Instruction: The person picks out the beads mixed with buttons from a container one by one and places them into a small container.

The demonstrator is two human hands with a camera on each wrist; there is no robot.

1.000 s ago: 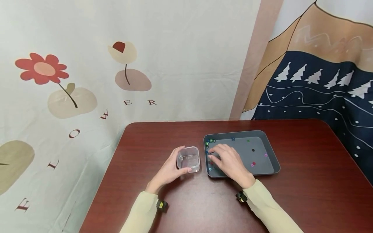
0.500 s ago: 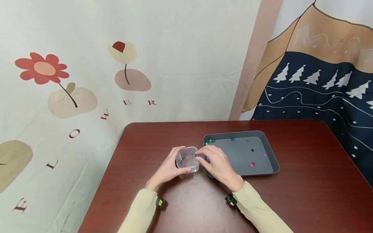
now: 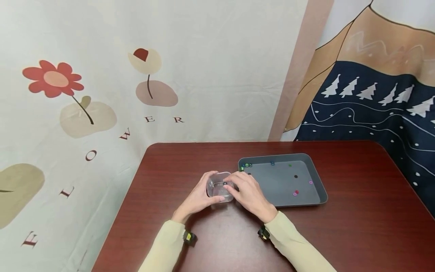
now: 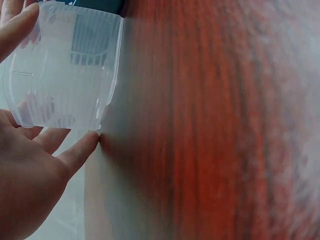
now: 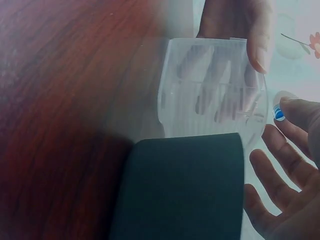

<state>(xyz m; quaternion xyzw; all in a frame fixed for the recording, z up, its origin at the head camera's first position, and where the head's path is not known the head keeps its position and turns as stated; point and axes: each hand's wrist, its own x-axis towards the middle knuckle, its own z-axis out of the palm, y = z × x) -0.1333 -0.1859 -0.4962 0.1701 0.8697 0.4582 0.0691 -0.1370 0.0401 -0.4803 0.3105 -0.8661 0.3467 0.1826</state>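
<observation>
A clear plastic container point(image 3: 217, 189) stands on the table just left of the grey tray. My left hand point(image 3: 195, 198) grips it from the left, thumb on the near side and fingers round the far side. Over the container's right part, my right hand point(image 3: 249, 194) pinches a small blue bead point(image 5: 279, 112) between thumb and index finger, its other fingers spread. The bead is above the container's opening. In the left wrist view the container's ribbed wall point(image 4: 55, 75) shows between thumb and fingers. Whether beads lie inside it, I cannot tell.
The shallow grey tray point(image 3: 278, 185) holds several small coloured beads; green and blue ones point(image 3: 247, 165) cluster in its far left corner. Pink and red beads point(image 3: 295, 193) lie to the right. My right hand hides the tray's near left part. A patterned cloth hangs behind the table.
My right hand has moved left from the tray to over the container, bringing the bead with it. The left hand keeps its hold on the container in the same place.
</observation>
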